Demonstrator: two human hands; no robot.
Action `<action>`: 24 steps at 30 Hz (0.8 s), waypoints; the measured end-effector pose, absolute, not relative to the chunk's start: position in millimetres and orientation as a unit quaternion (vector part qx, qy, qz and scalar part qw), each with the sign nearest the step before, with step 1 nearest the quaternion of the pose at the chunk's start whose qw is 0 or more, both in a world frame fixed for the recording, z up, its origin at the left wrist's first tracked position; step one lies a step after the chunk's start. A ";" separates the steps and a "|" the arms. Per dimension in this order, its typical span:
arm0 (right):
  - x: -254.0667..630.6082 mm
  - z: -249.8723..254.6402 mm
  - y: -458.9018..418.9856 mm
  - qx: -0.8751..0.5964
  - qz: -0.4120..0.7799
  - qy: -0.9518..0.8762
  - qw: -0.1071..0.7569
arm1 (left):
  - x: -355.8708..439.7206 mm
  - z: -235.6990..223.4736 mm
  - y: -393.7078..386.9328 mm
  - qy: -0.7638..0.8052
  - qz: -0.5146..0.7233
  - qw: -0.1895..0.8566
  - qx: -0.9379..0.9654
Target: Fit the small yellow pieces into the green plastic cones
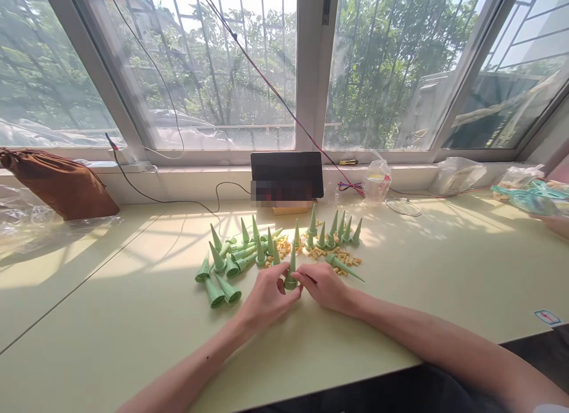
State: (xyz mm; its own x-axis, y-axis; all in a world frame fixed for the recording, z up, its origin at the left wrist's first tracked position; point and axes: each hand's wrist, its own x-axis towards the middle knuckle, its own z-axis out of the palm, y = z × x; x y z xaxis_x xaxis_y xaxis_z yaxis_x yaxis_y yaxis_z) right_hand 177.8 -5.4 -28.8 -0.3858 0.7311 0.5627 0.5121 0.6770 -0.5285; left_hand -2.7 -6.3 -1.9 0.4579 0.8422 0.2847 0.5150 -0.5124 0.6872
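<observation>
In front of me my left hand (269, 291) is closed round the collar of a green plastic plant-watering spike (292, 262), which stands point up. My right hand (326, 284) pinches at the near side of that collar; whatever sits between its fingertips is too small or hidden to make out. Just beyond my hands, several more green spikes (334, 226) stand upright. Others, such as one green spike lying on its side (347, 267), rest on the table. Small yellow plastic pieces (317, 253) are scattered among them.
Loose green spikes (229, 290) lie left of my hands on the pale table (400, 253). At the back stands a dark screen (287, 173) on a small support. A brown drawstring bag (66, 185) is far left; a plastic cup in a bag (377, 185) and cables are along the window.
</observation>
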 end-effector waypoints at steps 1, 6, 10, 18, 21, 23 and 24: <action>177.8 -28.7 -5.6 -0.376 0.136 -0.822 0.405 | -3.0 -1.6 -6.3 0.416 0.309 0.260 0.814; 177.3 -28.8 -6.7 -0.363 0.135 -0.827 0.407 | -4.0 -1.1 -5.0 0.412 0.296 0.235 0.829; 176.9 -29.4 -6.5 -0.369 0.138 -0.826 0.404 | -2.9 -1.4 -5.5 0.417 0.301 0.231 0.826; 177.2 -28.7 -6.1 -0.374 0.128 -0.827 0.399 | -3.2 -2.2 -6.5 0.416 0.313 0.246 0.818; 177.2 -29.8 -6.0 -0.371 0.126 -0.828 0.401 | -4.0 -2.4 -4.7 0.407 0.315 0.230 0.826; 177.0 -30.6 -6.1 -0.366 0.131 -0.828 0.404 | -4.2 -2.7 -3.5 0.402 0.315 0.217 0.832; 176.9 -30.8 -6.2 -0.363 0.134 -0.828 0.406 | -4.2 -2.9 -3.2 0.400 0.315 0.211 0.835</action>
